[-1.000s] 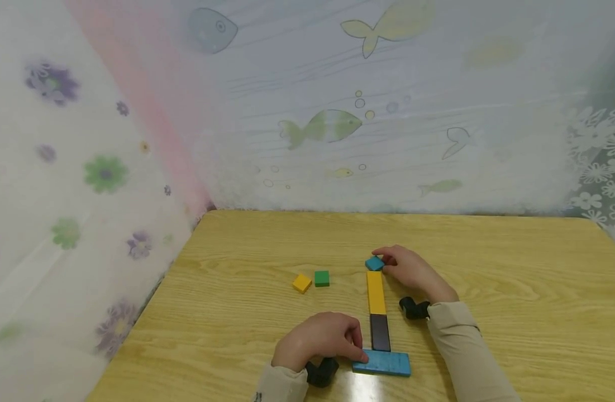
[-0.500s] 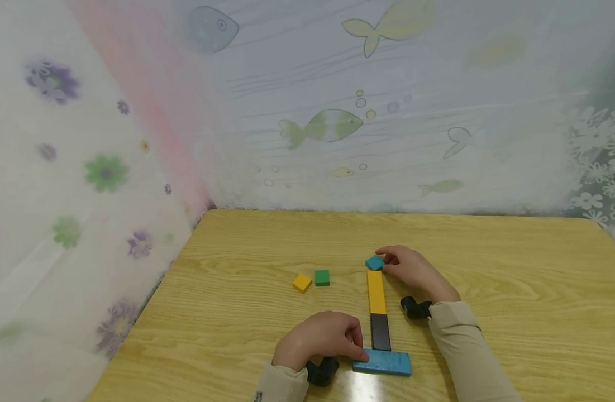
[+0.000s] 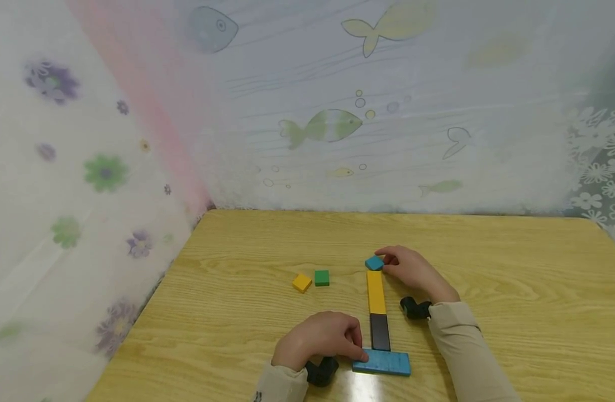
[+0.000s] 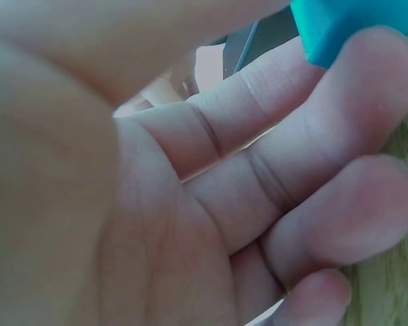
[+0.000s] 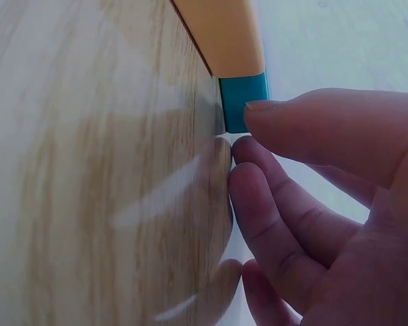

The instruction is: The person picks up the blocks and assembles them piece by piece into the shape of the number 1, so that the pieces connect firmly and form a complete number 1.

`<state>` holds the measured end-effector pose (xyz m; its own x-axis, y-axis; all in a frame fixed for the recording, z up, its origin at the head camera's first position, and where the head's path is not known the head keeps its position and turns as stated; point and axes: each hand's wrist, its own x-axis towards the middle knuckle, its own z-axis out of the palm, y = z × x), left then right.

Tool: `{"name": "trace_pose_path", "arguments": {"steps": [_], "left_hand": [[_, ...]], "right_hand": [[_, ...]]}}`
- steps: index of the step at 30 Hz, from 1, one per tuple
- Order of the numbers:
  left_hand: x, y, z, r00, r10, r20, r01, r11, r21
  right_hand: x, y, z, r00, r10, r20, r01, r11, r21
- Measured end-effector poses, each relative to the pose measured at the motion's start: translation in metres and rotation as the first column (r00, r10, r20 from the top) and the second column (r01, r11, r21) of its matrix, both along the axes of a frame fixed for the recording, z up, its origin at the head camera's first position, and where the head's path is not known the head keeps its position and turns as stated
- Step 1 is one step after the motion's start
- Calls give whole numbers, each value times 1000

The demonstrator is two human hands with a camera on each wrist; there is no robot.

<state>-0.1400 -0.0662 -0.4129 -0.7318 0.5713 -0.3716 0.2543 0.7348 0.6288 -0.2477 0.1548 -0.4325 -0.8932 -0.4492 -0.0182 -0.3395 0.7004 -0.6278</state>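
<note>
Near the table's front, my left hand (image 3: 318,339) grips the left end of a long blue block (image 3: 389,363) between thumb and fingers. The left wrist view shows curled fingers against that blue block (image 4: 347,27). Farther back, my right hand (image 3: 414,271) pinches a small blue square block (image 3: 373,262), turned at an angle in the head view. My right thumb presses on the small block (image 5: 238,95) in the right wrist view. A long yellow block (image 3: 376,292) and a black block (image 3: 380,332) form a line between the two blue ones.
A small yellow square block (image 3: 302,283) and a green square block (image 3: 322,278) lie left of the line on the wooden table (image 3: 227,312). A patterned sheet (image 3: 287,72) hangs behind the table. Each wrist wears a black device (image 3: 415,307).
</note>
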Motion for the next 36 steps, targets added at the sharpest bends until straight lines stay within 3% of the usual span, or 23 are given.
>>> {"name": "trace_pose_path", "arguments": {"steps": [36], "left_hand": [[0, -1, -1, 1000, -1, 2, 1, 1000, 4]], "right_hand": [[-1, 2, -4, 1000, -15, 25, 16, 1000, -27]]}}
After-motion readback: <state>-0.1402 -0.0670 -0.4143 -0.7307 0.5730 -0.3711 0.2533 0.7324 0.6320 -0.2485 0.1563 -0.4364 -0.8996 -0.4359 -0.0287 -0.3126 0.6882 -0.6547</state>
